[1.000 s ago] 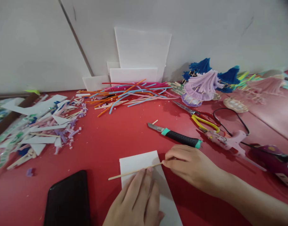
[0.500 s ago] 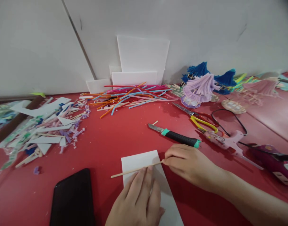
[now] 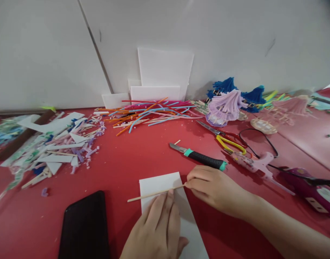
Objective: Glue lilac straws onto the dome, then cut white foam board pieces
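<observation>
A thin wooden stick (image 3: 146, 196) lies slantwise across the far end of a narrow white board strip (image 3: 190, 230). My right hand (image 3: 210, 185) pinches the stick's right end just past the strip's edge. Flat on the strip rests my left hand (image 3: 156, 226), its fingers stretched out and fingertips at the middle of the stick. The stick's left end sticks out beyond the strip over the red table. Just beyond my right hand lies a craft knife (image 3: 204, 159) with a black and teal handle and its blade out.
A black phone (image 3: 85, 226) is at left front. Offcuts (image 3: 59, 147) are heaped far left. Pipe cleaners (image 3: 154, 111) lie before white boards (image 3: 165, 68) leaning on the wall. On the right are scissors (image 3: 208, 126), yellow-handled pliers (image 3: 231, 144), a pink glue gun (image 3: 262, 163) and pipe-cleaner models (image 3: 226, 104).
The camera view has shifted slightly. Both hands keep nearly the same places on the stick and the strip.
</observation>
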A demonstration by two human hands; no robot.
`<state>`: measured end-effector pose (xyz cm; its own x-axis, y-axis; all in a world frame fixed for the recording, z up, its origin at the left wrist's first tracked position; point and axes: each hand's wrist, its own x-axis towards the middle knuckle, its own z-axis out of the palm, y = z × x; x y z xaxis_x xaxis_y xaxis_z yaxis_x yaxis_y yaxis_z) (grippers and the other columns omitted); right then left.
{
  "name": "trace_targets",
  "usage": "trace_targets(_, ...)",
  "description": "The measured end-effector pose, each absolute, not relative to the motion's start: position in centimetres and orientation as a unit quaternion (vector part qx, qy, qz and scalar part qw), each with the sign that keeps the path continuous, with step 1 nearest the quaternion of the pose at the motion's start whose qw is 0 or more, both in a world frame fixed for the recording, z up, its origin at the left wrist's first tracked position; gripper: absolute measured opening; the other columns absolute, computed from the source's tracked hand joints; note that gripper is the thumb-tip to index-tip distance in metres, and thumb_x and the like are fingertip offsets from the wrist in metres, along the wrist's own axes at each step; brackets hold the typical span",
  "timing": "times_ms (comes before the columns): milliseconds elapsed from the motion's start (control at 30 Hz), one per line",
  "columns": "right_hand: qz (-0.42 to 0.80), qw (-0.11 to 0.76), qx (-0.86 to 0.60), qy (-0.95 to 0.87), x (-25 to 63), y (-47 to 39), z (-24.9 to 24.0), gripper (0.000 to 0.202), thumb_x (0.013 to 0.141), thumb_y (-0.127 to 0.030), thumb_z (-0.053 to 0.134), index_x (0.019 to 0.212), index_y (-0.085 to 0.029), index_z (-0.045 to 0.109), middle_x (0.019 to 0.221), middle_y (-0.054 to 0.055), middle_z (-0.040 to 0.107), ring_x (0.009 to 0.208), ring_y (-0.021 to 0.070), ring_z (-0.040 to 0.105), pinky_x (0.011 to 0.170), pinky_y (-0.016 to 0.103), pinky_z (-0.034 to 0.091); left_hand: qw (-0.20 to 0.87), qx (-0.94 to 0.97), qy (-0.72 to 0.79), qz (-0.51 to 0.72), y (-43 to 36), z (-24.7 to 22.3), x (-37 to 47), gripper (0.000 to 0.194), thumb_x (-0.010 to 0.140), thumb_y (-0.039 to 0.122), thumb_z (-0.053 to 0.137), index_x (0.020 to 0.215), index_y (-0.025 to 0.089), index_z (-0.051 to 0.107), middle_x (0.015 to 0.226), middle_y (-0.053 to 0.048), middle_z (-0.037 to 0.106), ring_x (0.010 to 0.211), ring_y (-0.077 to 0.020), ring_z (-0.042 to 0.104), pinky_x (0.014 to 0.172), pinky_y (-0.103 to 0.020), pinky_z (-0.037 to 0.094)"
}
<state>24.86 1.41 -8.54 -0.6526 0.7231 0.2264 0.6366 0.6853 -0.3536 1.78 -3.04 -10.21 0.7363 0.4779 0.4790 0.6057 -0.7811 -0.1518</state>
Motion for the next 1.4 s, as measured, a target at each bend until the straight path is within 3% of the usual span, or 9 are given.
trace_targets(1400, 0.137, 0.144, -0.399, -0.895, 24.9, 1.5, -8.8, 0.022, 0.091, -0.009, 0.044, 0.086, -0.016, 0.064, 0.084, 0.005, 0.059, 0.074, 0.0159, 0.050, 0.067, 0.029, 0.039, 0.193, -0.923, -0.266, -0.198, -2.2, -9.8, 1.5, 0.051, 0.096, 0.049, 0.034, 0.107, 0.007, 0.060, 0.110, -0.013, 0.069, 0.102, -0.0241, 0.065, 0.089, -0.032, 0.049)
